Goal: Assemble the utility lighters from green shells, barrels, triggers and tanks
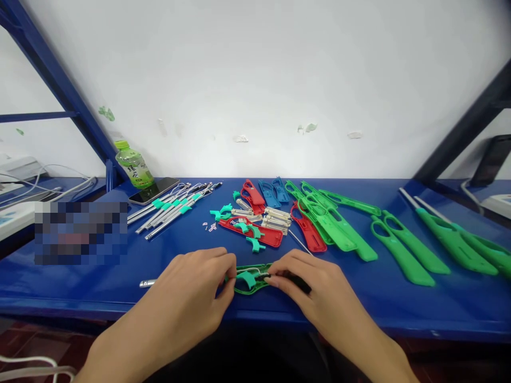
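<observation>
A green half-shell of a long-nosed lighter (pixel 249 290) lies at the front of the table between my hands. My left hand (pixel 199 287) is closed on its left end. The metal tube (pixel 147 283) sticks out to the left of that hand. A teal trigger (pixel 246 279) and a white wire (pixel 250 270) sit inside the shell. With thumb and fingers pinched, my right hand (pixel 307 279) grips a small black part (pixel 261 277) over the shell. Another dark piece shows under the right palm, and the shell's right end is hidden.
Metal tubes with wires (pixel 171 210) lie left. Ahead are teal triggers (pixel 255 244), clear tanks (pixel 276 221), red shells (pixel 309 229) and blue shells (pixel 273 192). Green shells (pixel 339 229) and closed-up lighters (pixel 455 236) lie right. A bottle (pixel 133 165) and phone (pixel 155 190) stand back left.
</observation>
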A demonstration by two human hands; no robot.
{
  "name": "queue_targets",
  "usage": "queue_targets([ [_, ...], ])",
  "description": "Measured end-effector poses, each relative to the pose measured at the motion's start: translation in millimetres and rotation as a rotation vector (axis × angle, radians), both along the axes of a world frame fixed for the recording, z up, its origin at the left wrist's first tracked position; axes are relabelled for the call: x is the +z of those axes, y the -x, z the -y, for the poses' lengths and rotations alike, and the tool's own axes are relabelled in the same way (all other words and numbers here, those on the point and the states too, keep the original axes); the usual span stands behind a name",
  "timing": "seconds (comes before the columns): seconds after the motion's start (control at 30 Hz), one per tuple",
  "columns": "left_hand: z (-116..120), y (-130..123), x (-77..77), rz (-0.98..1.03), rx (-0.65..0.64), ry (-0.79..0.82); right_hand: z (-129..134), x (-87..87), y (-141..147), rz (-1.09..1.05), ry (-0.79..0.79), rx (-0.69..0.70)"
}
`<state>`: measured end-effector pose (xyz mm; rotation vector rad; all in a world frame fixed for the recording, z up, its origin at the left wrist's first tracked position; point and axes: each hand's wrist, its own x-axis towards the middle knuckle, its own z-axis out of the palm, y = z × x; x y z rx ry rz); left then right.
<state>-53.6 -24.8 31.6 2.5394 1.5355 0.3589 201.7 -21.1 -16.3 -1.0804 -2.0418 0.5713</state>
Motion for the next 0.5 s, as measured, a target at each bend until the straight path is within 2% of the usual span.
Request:
queue_targets([
  [0.2,-5.6,-2.5,-6.5,0.002,-0.024,-0.016,0.5,1.1,-0.2,-0.004,0.012,0.003],
  [0.5,-10.6,-1.2,-5.0,0.023,-0.051,0.024,1.0,3.5,0.4,-0.01,0.05,0.002],
])
